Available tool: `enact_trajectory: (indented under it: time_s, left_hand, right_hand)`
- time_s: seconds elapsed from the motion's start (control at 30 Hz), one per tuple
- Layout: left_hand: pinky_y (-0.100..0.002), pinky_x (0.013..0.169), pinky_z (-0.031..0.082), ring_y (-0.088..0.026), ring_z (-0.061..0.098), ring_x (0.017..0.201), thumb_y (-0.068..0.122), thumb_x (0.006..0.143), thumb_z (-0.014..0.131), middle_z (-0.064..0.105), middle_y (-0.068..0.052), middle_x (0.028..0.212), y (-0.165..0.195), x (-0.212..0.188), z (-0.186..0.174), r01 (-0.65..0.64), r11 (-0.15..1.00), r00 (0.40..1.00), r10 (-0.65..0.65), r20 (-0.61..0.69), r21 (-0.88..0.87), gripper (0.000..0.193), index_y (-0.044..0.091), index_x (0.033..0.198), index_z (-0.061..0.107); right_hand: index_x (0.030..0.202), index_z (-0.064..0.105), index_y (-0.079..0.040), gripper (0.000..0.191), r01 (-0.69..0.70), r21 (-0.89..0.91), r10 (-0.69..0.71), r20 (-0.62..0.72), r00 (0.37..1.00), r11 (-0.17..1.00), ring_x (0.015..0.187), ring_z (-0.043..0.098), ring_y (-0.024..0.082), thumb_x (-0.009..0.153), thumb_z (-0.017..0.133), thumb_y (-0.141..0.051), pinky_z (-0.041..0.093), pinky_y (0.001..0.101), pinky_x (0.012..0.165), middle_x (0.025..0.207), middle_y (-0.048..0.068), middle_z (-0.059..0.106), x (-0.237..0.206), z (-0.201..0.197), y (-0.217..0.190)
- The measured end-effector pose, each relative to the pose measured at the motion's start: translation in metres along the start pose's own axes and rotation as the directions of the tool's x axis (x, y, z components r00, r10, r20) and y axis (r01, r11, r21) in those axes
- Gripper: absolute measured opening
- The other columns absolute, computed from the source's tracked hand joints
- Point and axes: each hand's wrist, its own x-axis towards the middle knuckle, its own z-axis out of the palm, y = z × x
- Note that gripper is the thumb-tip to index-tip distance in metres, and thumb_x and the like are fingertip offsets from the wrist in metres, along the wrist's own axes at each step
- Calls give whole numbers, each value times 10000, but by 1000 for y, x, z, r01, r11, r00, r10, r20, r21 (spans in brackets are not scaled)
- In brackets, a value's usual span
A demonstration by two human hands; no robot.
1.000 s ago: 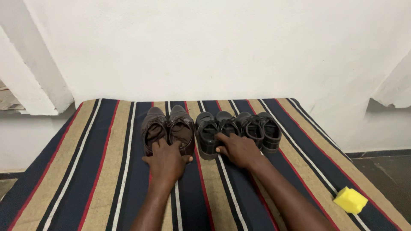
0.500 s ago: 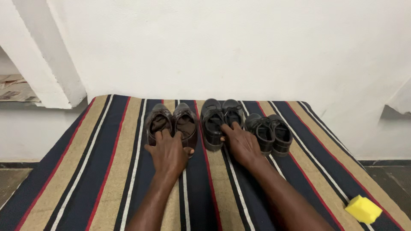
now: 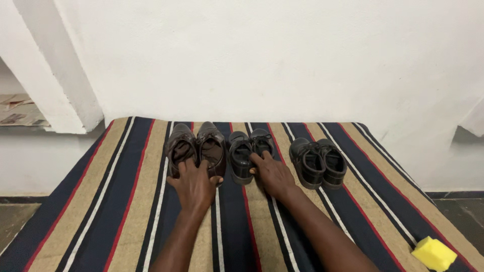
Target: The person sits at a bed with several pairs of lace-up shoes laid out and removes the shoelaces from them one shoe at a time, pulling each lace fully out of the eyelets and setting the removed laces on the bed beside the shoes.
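I am looking down at a striped mat [image 3: 116, 201] spread against a white wall [image 3: 282, 60], and I am taking the middle pair of black shoes [image 3: 250, 153] as my landmark. My left hand [image 3: 194, 184] is lying just left of that pair, fingers spread and curled over the heels of the brown shoes [image 3: 196, 148], thumb pressing the right heel; it is gripping loosely rather than closing tight. My right hand [image 3: 272, 174] is resting at the near end of the landmark pair, fingers half open and touching the heels of both black shoes, not wrapped round them. To the right of the landmark, apart from both hands, a third pair of black lace-up shoes [image 3: 318, 161] is standing untouched. Far to the right and nearer me, a yellow sponge [image 3: 433, 253] is lying at the mat's edge. I am judging that steady, even pressure on both heels would keep each pair together and square to the wall. I am seeing no containers here; the shoe openings are looking empty, as far as I can tell
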Motion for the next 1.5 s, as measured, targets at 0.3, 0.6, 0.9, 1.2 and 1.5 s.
enact_trajectory:
  time_s: [0.3, 0.6, 0.9, 1.2, 1.5]
  left_hand:
    - [-803, 1129, 134, -401, 239, 1499, 568, 851, 767, 377, -181, 1527, 21, -11, -39, 38, 986, 981, -68, 181, 163, 668, 191, 1369, 577]
    - [-619, 1211, 126, -358, 296, 1481, 461, 919, 683, 407, -171, 1549, 95, -23, -6, -460, 888, 886, 459, 72, 1, 688, 106, 1463, 457]
    - [-642, 1195, 194, -418, 407, 1370, 222, 908, 735, 538, -229, 1325, 131, -2, 43, -435, 890, 896, 443, -31, 137, 501, 87, 1363, 575]
    - [-675, 1169, 228, -417, 410, 1347, 114, 863, 771, 534, -177, 1304, 94, 17, 65, -492, 864, 863, 500, -77, 107, 400, 152, 1241, 646]
    - [-635, 1155, 266, -400, 422, 1333, 77, 813, 783, 527, -173, 1324, 97, 16, 62, -475, 878, 877, 478, -55, 62, 459, 134, 1248, 648]
  right_hand:
    - [1272, 523, -191, 411, -113, -28, 116, 156, 981, 993, 977, 671, 422, 938, 674, -378, 554, 527, 763, 1197, 168, 564, 0, -40, -26]
    - [1322, 579, -188, 570, -440, -301, 495, 135, 859, 846, 1289, 555, 304, 882, 742, -510, 535, 467, 983, 1336, 109, 582, -41, -119, 33]
    - [1399, 568, -248, 550, -377, -159, 405, 220, 888, 913, 1201, 559, 378, 903, 703, -444, 496, 494, 966, 1219, 158, 585, -82, -93, 93]
    - [1118, 667, -79, 340, -294, -138, 293, -24, 956, 946, 1054, 556, 400, 917, 719, -348, 468, 507, 885, 1078, 208, 591, -62, -76, 95]
    - [1114, 667, -76, 267, -285, -87, 283, -37, 959, 955, 1068, 549, 381, 916, 705, -251, 499, 490, 864, 1122, 213, 567, -41, -57, 65]
